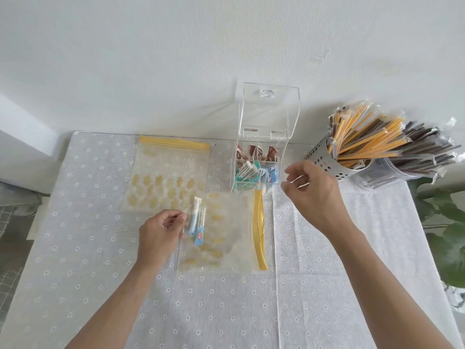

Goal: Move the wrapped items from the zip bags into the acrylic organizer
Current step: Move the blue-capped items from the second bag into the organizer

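Table (100,248) first: acrylic organizer (259,170) at the back edge, lid up, mostly stocked. Near zip bag (221,230) mid-table holds two blue wrapped items (197,220) — my left hand (161,230) pinches its closed end, right hand (312,190) empty, fingers loose beside the organizer. Next I'd guess: reach in, grab those.

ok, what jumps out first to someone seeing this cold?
The clear organizer at the table's far edge, lid up, packets inside. To its right, a metal holder bristling with wrapped sticks. In front, the left hand pinches a zip bag with blue packets still inside.
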Demonstrator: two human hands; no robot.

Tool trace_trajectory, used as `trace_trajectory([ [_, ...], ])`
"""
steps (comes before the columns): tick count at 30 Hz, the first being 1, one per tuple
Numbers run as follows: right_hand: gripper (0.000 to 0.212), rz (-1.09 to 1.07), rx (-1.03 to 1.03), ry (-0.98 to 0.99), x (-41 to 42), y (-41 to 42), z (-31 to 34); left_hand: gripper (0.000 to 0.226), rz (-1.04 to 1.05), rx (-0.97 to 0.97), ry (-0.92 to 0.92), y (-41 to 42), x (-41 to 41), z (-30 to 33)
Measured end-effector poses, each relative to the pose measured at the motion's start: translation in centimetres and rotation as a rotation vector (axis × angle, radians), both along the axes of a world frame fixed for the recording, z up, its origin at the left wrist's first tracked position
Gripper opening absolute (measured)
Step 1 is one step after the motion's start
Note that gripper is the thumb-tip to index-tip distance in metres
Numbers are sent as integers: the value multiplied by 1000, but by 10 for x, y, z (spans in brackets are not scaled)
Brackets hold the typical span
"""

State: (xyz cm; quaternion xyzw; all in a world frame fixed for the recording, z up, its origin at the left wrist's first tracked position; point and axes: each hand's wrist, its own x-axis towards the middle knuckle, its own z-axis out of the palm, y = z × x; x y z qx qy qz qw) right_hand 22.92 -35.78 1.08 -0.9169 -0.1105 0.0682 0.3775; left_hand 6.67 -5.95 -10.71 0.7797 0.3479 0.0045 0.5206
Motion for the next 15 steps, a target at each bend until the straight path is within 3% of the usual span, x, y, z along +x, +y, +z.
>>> trace_trajectory([
  [8,7,24,38,269,-33,6,-34,5,9,4,6,1,0,-1],
  [15,15,100,59,428,-54,28,-66,5,2,2,-8,1,-1,0],
])
